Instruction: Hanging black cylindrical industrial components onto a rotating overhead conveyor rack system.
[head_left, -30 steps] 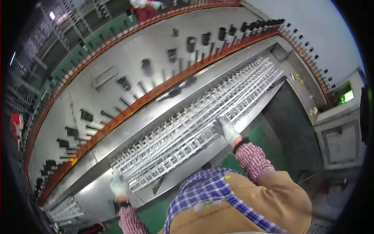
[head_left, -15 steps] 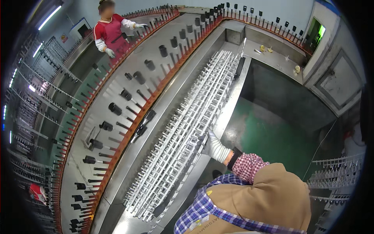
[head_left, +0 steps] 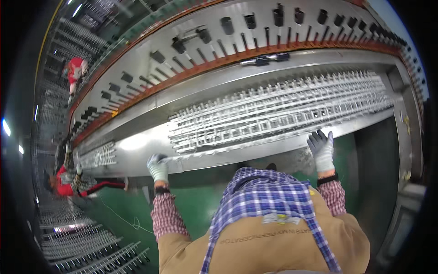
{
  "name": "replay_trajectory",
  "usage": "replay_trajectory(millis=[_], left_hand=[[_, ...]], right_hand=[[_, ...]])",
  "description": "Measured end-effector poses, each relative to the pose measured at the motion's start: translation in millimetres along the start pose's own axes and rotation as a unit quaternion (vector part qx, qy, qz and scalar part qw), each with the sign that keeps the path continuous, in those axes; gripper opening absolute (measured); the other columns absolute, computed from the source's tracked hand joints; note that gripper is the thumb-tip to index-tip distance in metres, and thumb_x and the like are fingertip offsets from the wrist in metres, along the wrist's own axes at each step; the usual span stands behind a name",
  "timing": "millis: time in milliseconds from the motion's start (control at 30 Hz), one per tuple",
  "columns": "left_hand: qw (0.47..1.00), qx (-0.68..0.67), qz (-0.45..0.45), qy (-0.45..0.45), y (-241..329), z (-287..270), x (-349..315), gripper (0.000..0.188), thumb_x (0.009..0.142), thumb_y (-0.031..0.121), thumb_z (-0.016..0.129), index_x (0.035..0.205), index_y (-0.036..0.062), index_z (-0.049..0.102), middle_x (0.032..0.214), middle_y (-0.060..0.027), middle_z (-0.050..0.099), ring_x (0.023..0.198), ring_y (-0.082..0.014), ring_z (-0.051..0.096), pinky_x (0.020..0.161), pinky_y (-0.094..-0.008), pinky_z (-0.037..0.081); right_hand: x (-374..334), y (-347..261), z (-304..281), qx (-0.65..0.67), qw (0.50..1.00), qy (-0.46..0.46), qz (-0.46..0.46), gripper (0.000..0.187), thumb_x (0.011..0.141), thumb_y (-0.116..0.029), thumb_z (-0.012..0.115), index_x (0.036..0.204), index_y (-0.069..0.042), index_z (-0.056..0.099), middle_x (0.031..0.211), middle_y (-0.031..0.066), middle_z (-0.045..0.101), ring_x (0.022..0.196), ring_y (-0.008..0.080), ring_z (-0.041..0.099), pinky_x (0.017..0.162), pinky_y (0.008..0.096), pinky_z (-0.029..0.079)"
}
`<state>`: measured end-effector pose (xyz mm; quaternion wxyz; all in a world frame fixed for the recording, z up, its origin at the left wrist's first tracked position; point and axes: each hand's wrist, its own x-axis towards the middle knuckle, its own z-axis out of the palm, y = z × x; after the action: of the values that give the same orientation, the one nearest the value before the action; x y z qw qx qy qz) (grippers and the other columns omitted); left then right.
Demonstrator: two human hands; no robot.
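Note:
A long, thin metal hanging rack (head_left: 237, 149) with small hooks along it runs along the front of a pile of similar silvery racks (head_left: 273, 109). My left hand (head_left: 158, 169), in a pale glove with grey fingertips, is closed around its left end, at the near edge of the metal trough. Farther right, my right hand (head_left: 321, 150), gloved the same way, has its fingers apart, with the tips up against the rack's lower side. Whether they bear any of its weight I cannot tell.
Beyond the trough (head_left: 191, 170) curves a conveyor (head_left: 214, 64) with upright pegs, several bearing black cups (head_left: 227, 25). A dark tool (head_left: 269, 59) lies on the ledge. More racks (head_left: 98, 155) lie at the trough's left end, near a person in red (head_left: 66, 185).
My view has turned left, so the pile now lies across it. My left hand has come into view, holding the rack's left end. My right hand's fingers are now spread.

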<state>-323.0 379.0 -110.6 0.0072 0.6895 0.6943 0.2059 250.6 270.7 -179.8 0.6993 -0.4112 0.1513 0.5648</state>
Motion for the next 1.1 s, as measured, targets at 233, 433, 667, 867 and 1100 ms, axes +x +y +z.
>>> replay_trajectory(millis=[233,433,667,867,1100], left_hand=[[0.990,0.107,-0.025,-0.090,-41,55,0,0.018,0.061,0.007,0.049,0.064,0.0165,0.064,0.077,-0.0057,0.061,0.081,-0.0240,0.055,0.077,-0.0353,0.039],[0.942,-0.163,0.098,-0.276,-68,26,2,0.037,0.061,0.005,0.056,0.098,0.0091,0.058,0.096,-0.0077,0.058,0.095,-0.0258,0.052,0.093,-0.0401,0.034],[0.840,-0.529,-0.105,0.064,-53,45,130,0.012,0.079,0.004,0.048,0.088,0.0037,0.056,0.082,-0.0032,0.056,0.068,-0.0121,0.050,0.061,-0.0243,0.043],[0.908,-0.368,0.199,0.009,80,131,208,0.041,0.076,0.021,0.057,0.111,0.0019,0.048,0.102,-0.0190,0.055,0.098,-0.0242,0.052,0.082,-0.0314,0.040],[0.817,-0.555,-0.153,0.028,118,98,264,0.028,0.078,0.033,0.058,0.083,0.0052,0.056,0.052,-0.0010,0.045,0.044,-0.0129,0.042,0.044,-0.0283,0.035]], right_hand=[[-27,34,41,-0.170,0.980,-0.018,-0.102,0.049,0.080,-0.049,0.049,0.100,-0.004,0.050,0.080,0.0083,0.052,0.069,0.0181,0.053,0.065,0.0308,0.047],[-47,77,117,-0.326,0.903,-0.113,-0.255,0.040,0.086,-0.037,0.045,0.098,0.001,0.048,0.074,0.0071,0.053,0.063,0.0137,0.054,0.061,0.0254,0.046],[-49,158,130,-0.393,0.861,-0.163,-0.280,0.034,0.086,-0.030,0.049,0.093,0.002,0.052,0.072,0.0072,0.057,0.063,0.0121,0.055,0.059,0.0242,0.047],[-52,191,126,-0.481,0.803,-0.176,-0.305,0.031,0.085,-0.028,0.052,0.096,0.001,0.055,0.079,0.0052,0.058,0.073,0.0104,0.053,0.067,0.0230,0.044],[-55,162,97,-0.419,0.860,-0.155,-0.248,0.031,0.087,-0.027,0.048,0.099,0.002,0.053,0.079,0.0049,0.057,0.072,0.0118,0.054,0.066,0.0241,0.045]])
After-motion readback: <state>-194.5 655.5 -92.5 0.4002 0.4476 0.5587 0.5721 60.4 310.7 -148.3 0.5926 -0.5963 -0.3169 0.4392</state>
